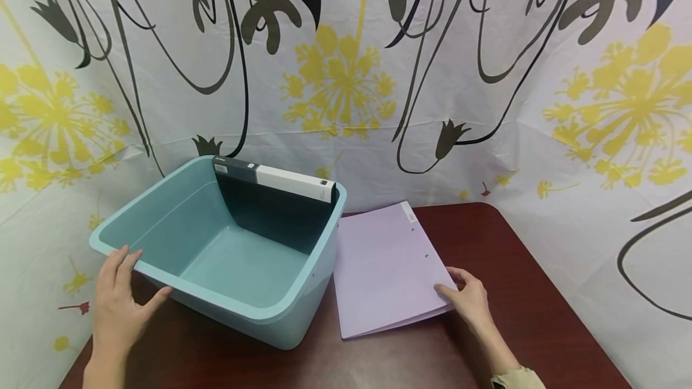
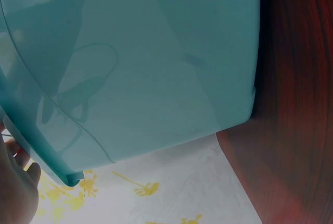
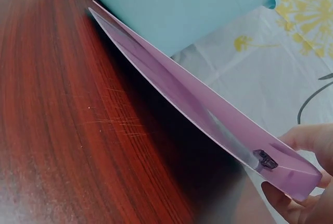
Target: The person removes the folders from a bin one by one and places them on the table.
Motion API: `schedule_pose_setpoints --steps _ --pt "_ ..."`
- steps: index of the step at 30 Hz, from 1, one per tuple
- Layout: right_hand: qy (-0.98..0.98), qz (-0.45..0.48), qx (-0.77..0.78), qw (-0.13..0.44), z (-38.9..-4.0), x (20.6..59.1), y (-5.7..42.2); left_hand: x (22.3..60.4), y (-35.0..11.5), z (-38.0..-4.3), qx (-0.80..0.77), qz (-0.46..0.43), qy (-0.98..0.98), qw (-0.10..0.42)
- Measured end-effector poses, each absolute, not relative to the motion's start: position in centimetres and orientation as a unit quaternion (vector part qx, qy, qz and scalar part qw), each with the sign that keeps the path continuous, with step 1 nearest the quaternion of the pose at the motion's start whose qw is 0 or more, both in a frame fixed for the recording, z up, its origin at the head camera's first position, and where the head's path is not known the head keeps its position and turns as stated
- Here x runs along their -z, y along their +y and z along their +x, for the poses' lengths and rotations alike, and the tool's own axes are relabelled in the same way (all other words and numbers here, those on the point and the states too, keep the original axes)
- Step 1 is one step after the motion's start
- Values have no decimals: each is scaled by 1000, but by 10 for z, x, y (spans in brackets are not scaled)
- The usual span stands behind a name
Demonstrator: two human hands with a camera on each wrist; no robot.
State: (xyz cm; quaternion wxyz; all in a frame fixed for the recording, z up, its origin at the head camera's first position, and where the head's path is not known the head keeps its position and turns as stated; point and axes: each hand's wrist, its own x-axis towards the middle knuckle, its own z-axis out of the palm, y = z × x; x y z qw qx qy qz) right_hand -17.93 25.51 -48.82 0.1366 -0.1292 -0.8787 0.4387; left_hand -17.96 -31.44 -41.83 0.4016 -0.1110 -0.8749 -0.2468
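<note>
A lilac binder (image 1: 386,269) is tilted up at its right side, above the brown table. My right hand (image 1: 469,296) pinches its spine edge, thumb on the upper cover and fingers below. In the right wrist view, a dark metal clip (image 3: 265,159) shows inside the partly gaping binder. My left hand (image 1: 118,302) rests at the near-left rim of a light blue plastic bin (image 1: 254,308), fingertips over the edge and thumb spread apart. Inside the bin, a black binder (image 1: 270,212) with a white and grey spine leans against the far wall.
The dark red-brown wooden table (image 1: 519,293) has a rounded far-right corner. A white cloth (image 1: 346,155) with yellow and grey plant prints hangs behind and on both sides. The bin stands left of the lilac binder, close beside it.
</note>
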Motion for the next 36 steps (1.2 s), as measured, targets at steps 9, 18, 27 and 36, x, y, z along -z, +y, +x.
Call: schedule_pose_setpoints --steps 9,18,27,36 --pt "-895 -113 -410 138 -176 488 259 419 -314 -178 242 -95 -884 388" --pt "-886 -111 -418 164 -178 474 267 418 -314 -177 243 -95 -883 389" --pt "-893 -84 -409 168 -189 459 266 419 -314 -178 243 -96 -882 392" --pt "-905 -13 -396 154 -204 422 261 419 -314 -178 247 -97 -882 389"
